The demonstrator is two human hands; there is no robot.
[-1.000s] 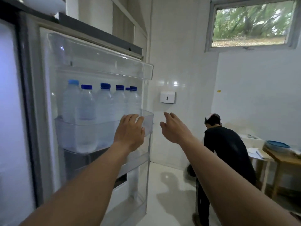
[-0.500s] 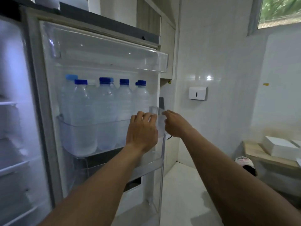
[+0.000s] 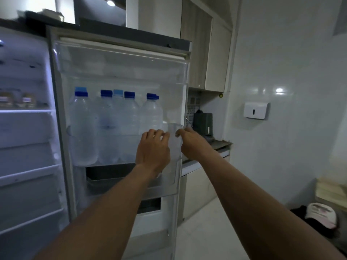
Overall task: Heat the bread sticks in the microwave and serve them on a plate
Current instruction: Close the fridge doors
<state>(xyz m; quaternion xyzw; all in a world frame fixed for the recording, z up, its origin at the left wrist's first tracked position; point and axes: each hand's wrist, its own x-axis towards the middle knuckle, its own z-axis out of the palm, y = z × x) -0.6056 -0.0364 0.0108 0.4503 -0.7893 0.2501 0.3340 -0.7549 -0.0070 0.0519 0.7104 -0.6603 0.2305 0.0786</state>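
Observation:
The fridge door [image 3: 122, 59] stands open in front of me, its inner side facing me. My left hand [image 3: 153, 149] lies on the clear door bin [image 3: 170, 147], fingers curled over the bin's rim. My right hand [image 3: 193, 143] grips the door's outer edge just beside it. Several water bottles [image 3: 83, 128] with blue caps stand in that bin. The lit fridge interior [image 3: 24, 111] shows at the left with white shelves and a few small jars [image 3: 16, 99]. No bread sticks, microwave or plate are in view.
Behind the door runs a counter with a dark appliance [image 3: 203, 122], under wooden wall cabinets [image 3: 206, 53]. A white dispenser [image 3: 256, 110] hangs on the tiled wall. At the lower right, a person in a pale cap [image 3: 322, 214] crouches by a wooden table [image 3: 330, 192].
My right hand has gone from open in the air to gripping the door's edge, and my left hand has settled on the bin's rim. The view has swung left, showing the fridge interior.

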